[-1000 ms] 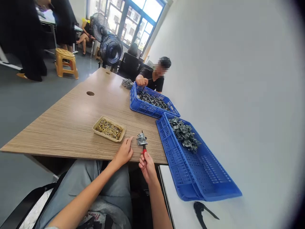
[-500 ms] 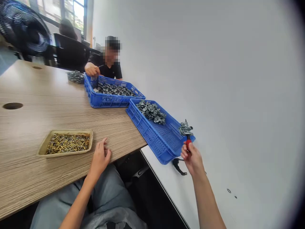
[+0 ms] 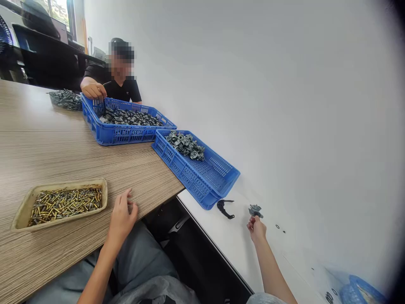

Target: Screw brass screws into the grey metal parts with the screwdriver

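My left hand rests at the wooden table's front edge, fingers apart, holding nothing. Just left of it is a shallow tan tray, heaped with small brass-coloured, screw-like pieces. Out to the right, my right hand is closed around a red-handled tool, now mostly hidden by the fingers. A grey metal casting shows at the tool's far end, over the white surface; whether it touches that surface I cannot tell. A black curved part lies left of this hand.
One blue crate holds similar grey castings at its far end. Behind it, another blue crate contains dark metal parts; a co-worker's hand is at its rim. Small rings and a blue bag lie to the right.
My right hand has moved down and away from the near blue crate with the red-handled tool and casting. My view has turned right; my left hand stays at the table edge.
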Motion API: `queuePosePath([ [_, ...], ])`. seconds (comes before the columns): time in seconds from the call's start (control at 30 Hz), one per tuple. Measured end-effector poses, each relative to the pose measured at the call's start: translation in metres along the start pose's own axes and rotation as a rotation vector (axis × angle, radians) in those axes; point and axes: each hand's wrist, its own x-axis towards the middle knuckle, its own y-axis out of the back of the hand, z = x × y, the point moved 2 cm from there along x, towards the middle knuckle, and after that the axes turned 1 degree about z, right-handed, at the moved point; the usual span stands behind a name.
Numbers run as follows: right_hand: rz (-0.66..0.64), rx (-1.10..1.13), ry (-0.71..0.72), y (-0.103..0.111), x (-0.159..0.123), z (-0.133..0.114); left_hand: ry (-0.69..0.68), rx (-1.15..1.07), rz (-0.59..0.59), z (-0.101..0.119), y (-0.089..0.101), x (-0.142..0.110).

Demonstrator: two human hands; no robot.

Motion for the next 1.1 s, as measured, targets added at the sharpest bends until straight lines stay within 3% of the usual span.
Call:
queuePosePath([
  [0.13,0.078,0.014,-0.071,0.008,0.009,0.012,-0.001,-0.001,0.001,-0.001,-0.001,0.000],
  [0.23,0.063,0.063,-0.104,-0.001,0.010,0.008,0.002,-0.002,-0.004,-0.003,-0.001,-0.001],
  [0.47,-0.192,0.243,-0.188,-0.053,-0.017,-0.007,0.025,0.019,-0.022,-0.002,-0.002,-0.003],
  [0.63,-0.342,0.350,-0.146,-0.064,-0.051,-0.021,0.044,0.028,-0.032,-0.001,-0.002,-0.005],
  [0.77,-0.437,0.347,0.095,-0.072,-0.082,-0.062,0.046,0.051,-0.057,-0.004,-0.003,-0.006],
  [0.87,-0.552,0.139,0.309,-0.099,-0.104,-0.100,0.042,0.066,-0.072,-0.006,-0.004,-0.007],
  [1.0,-0.745,-0.242,0.595,-0.171,-0.113,-0.133,0.035,0.080,-0.084,-0.008,-0.005,-0.008],
  [1.1,-0.735,-0.657,0.973,-0.241,-0.114,-0.143,0.038,0.075,-0.085,-0.008,-0.004,-0.008],
])
